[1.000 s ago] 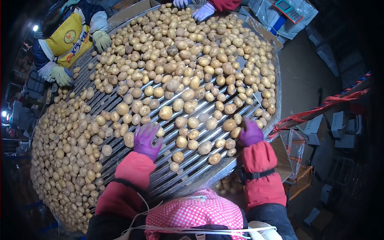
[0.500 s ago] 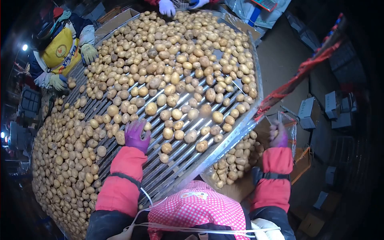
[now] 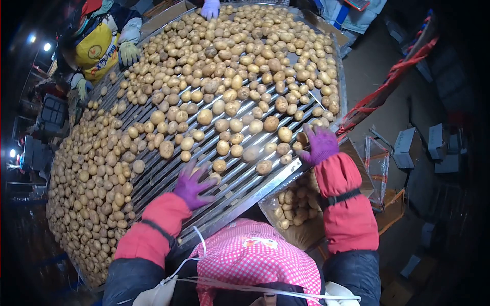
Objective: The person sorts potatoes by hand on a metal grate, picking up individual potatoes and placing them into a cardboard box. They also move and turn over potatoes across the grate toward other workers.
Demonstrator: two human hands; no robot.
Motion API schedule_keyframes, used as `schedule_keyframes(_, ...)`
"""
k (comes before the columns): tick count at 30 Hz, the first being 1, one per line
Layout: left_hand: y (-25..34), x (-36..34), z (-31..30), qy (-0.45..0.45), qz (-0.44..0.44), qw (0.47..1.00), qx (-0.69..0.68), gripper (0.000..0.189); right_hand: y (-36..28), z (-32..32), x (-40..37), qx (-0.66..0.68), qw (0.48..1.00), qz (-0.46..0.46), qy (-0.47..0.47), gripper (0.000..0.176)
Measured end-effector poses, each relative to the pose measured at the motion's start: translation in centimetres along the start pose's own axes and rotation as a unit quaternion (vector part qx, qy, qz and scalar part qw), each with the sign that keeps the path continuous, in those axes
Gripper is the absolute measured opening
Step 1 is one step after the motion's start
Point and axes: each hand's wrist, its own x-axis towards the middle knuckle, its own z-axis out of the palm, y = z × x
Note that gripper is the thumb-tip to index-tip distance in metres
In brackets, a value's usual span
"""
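My left hand (image 3: 194,186), in a purple glove, is spread low over the slatted metal table (image 3: 232,191). Its fingertips come close to a potato (image 3: 219,165) and another one partly hidden by the fingers. My right hand (image 3: 321,145), gloved in purple too, reaches over the table's right rim with fingers apart. A potato (image 3: 302,137) lies right at its fingers, and others sit just left of its thumb. Loose potatoes (image 3: 204,117) are scattered over the slats in front of both hands.
A dense heap of potatoes (image 3: 92,199) covers the left side. Below the right rim is a container with potatoes (image 3: 291,206). A red-wrapped bar (image 3: 388,86) slants up at right. A co-worker's gloved hand (image 3: 128,53) is at far left, another's (image 3: 210,8) at the top.
My right hand has moved from beside the table, where it was closed, up onto its right rim and opened. My left hand has shifted slightly right and nearer, fingers spreading. The view has shifted.
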Motion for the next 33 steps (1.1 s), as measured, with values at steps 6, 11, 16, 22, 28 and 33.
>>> schedule_keyframes(6, 0.0, 10.6, 1.8, 0.062, 0.154, 0.986, 0.022, 0.044, -5.4, -2.5, 3.1, 0.153, 0.955, 0.016, -0.252, 0.105)
schedule_keyframes(11, -1.7, 15.5, 2.7, 0.064, 0.232, 0.971, 0.007, 0.043, -8.5, -0.8, 5.1, 0.195, 0.939, 0.072, -0.273, 0.100)
schedule_keyframes(16, -4.2, 22.3, 2.9, 0.028, 0.151, 0.986, 0.069, 0.043, -6.1, 1.2, 11.4, 0.217, 0.958, 0.082, -0.171, 0.087)
schedule_keyframes(22, -7.0, 30.0, 3.2, 0.105, 0.051, 0.990, 0.074, 0.050, -2.4, 2.8, 19.7, 0.319, 0.927, 0.188, -0.067, 0.113)
schedule_keyframes(28, -12.4, 32.7, 1.1, 0.161, -0.087, 0.977, 0.112, 0.044, 6.2, 2.3, 15.9, 0.691, 0.605, 0.332, 0.216, 0.045)
schedule_keyframes(33, -13.7, 27.9, -2.3, 0.245, -0.090, 0.965, -0.037, 0.045, 7.1, 4.5, 15.9, 0.261, 0.942, 0.182, 0.103, 0.047)
